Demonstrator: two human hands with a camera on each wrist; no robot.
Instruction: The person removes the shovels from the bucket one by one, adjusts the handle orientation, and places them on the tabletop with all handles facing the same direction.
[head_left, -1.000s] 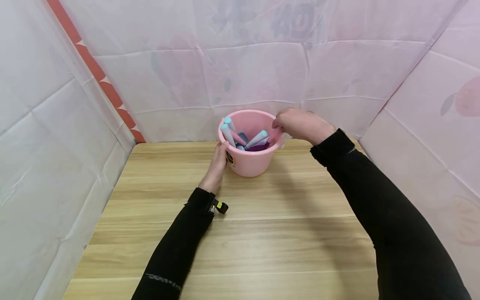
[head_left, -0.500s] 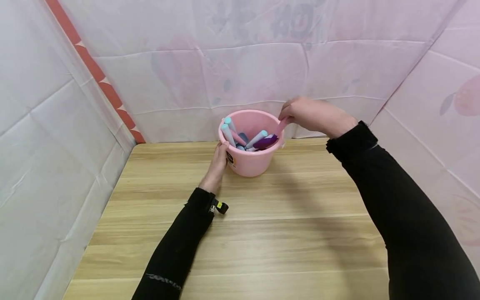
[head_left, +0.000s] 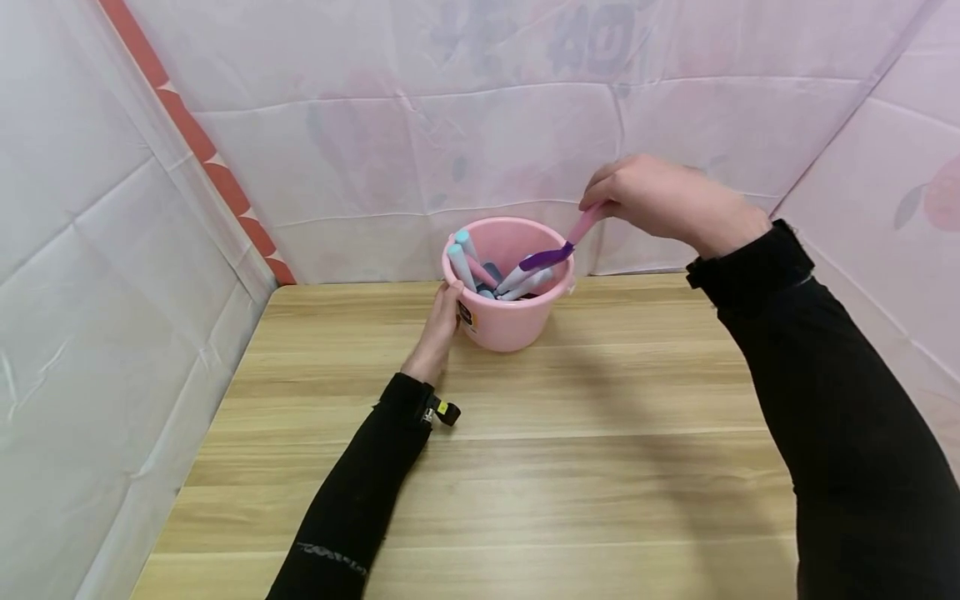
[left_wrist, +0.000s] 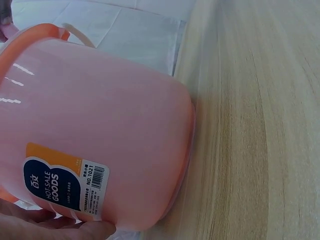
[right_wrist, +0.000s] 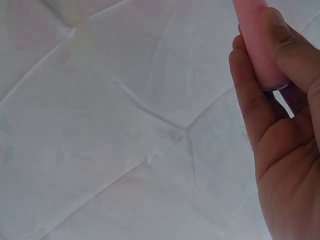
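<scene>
**Pen held above the pink bucket**

A pink and purple pen [head_left: 561, 247] is pinched at its pink end by the curled fingers of the right hand [head_left: 667, 204], and is held tilted with its purple end over the rim of the pink bucket [head_left: 510, 321]. The bucket is steadied on the tabletop [head_left: 525, 450] by the left hand [head_left: 442, 321], pressed against its labelled side, fingers fairly straight. More pens [head_left: 461, 262] are seen standing inside the bucket.
</scene>
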